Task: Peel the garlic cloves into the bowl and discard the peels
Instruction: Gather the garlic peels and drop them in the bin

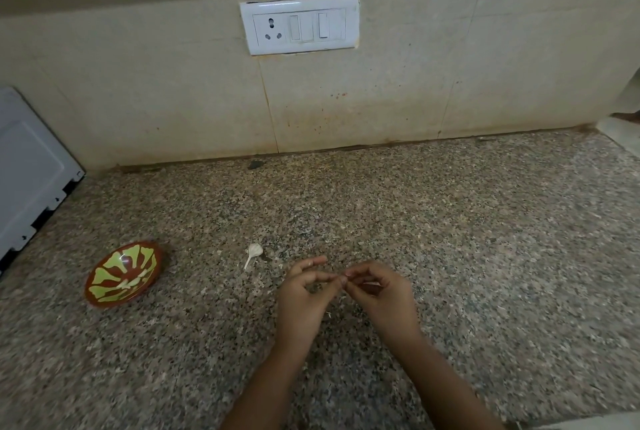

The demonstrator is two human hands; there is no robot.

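The left hand's thumb and fingertips point(335, 278) meet the right hand's fingertips point(350, 273) over the middle of the speckled brown-grey granite counter point(485, 239), toward its front edge. Both sets are curled in and pinch a small pale piece point(369, 282) between them. It is mostly hidden and blurred, so whether it is clove or skin cannot be told. The left hand point(304, 301) has one finger lifted straighter above the pinch, and the right hand point(382, 294) is bunched tightly round the piece. A few thin pale flecks point(327, 315) lie on the counter under the hands. Just behind and left of the left hand rests a whole unpeeled white garlic clove point(255, 251), with a long papery tail pointing toward the front edge. Farther left, well apart, sits a shallow round red-brown bowl with a yellow-green leaf pattern point(104, 303); its contents cannot be told from the pattern. Beside it, at the counter's left edge, stands a white metal appliance panel point(27, 170).
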